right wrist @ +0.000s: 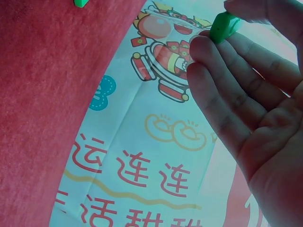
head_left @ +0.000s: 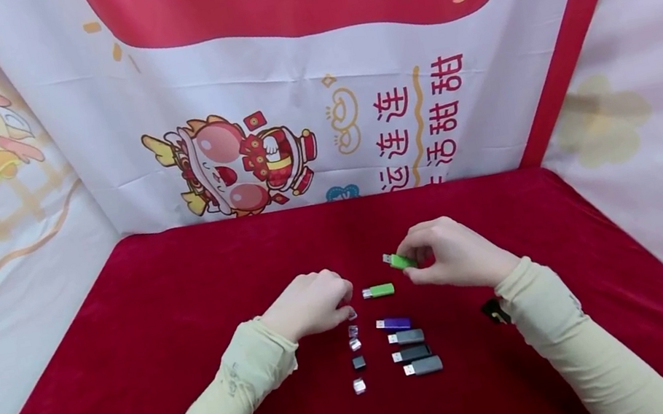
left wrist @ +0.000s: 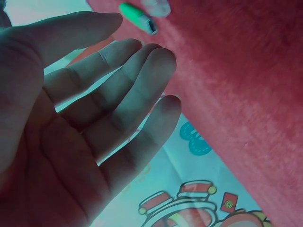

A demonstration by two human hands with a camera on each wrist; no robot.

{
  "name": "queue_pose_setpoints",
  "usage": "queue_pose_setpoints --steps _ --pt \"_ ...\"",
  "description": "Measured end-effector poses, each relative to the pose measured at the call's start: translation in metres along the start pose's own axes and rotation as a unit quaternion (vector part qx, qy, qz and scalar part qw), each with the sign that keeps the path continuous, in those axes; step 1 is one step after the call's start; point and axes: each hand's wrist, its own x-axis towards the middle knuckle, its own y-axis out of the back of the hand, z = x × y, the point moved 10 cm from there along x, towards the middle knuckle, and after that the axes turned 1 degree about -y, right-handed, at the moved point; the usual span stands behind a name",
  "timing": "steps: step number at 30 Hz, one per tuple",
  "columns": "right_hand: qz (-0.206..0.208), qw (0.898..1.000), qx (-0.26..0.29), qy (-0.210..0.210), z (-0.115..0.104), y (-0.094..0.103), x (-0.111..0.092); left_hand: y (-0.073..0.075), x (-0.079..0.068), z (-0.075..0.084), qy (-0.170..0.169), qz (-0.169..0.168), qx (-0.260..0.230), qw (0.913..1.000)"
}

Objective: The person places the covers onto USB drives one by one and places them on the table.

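Observation:
Between thumb and fingers my right hand [head_left: 455,252] pinches a green USB stick [head_left: 402,261], its metal plug facing left, raised over the red cloth. The right wrist view shows the end of this stick [right wrist: 223,27] at the fingertips. My left hand [head_left: 309,305] hovers at the top of a column of small caps, beside a clear cap [head_left: 352,315]. In the left wrist view its thumb and fingers [left wrist: 154,71] are apart and hold nothing. A second green USB stick [head_left: 380,291] lies between the hands.
Below it lie a purple USB stick [head_left: 394,324] and several grey ones [head_left: 411,354]. To their left are more clear caps [head_left: 359,385] and a dark cap [head_left: 359,363]. A small black object [head_left: 495,311] is partly hidden by the right sleeve. Printed curtains [head_left: 280,68] stand behind the table.

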Motion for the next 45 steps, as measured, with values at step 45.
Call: queue_pose_setpoints --steps 45 --pt "0.000 1.000 -0.008 0.007 -0.006 0.000 -0.001 -0.017 0.003 0.008 -0.047 0.007 0.003 0.9989"
